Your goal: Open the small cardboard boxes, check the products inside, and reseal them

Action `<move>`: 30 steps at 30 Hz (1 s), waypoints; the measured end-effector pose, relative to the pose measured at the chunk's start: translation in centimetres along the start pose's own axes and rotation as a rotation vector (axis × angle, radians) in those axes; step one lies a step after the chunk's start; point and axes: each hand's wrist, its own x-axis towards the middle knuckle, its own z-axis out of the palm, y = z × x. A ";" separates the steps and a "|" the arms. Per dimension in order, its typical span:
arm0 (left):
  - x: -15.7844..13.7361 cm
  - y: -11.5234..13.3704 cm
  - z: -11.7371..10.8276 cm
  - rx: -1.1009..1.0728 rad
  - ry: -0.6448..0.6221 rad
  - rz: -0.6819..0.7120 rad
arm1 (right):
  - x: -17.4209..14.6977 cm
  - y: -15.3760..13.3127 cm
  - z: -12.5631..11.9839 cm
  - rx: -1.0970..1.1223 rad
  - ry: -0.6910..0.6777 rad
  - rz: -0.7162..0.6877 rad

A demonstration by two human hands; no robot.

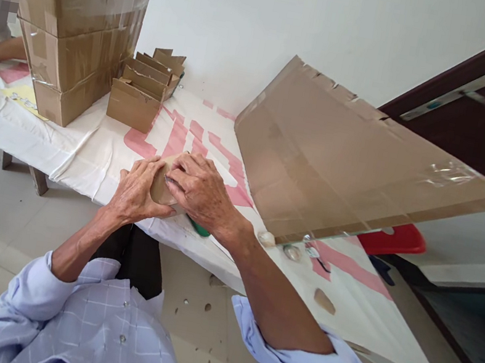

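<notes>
Bright, even daylight fills the room, shadows soft and faint. Glare flashes off the tape on the cardboard sheet (450, 174) (right side). Edges bow outward, wide-lens distortion; focus sharp.

Two hands (137, 191) (198, 189) share one small cardboard piece (159, 187); three taped cartons (83, 22) stand stacked (one large flat sheet (344, 162) leans nearby).
</notes>
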 end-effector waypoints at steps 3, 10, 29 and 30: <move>0.1 0.1 0.0 0.005 0.004 0.008 | 0.1 0.2 -0.3 0.023 -0.029 0.014; 0.2 0.7 -0.3 0.009 -0.029 0.002 | 0.7 0.4 -0.9 -0.004 -0.085 0.023; 0.2 0.7 -0.3 0.006 -0.021 -0.007 | 1.2 1.1 -0.4 0.005 -0.063 -0.017; 0.2 0.7 -0.3 0.005 -0.022 -0.008 | 1.2 1.1 -0.4 0.005 -0.069 -0.022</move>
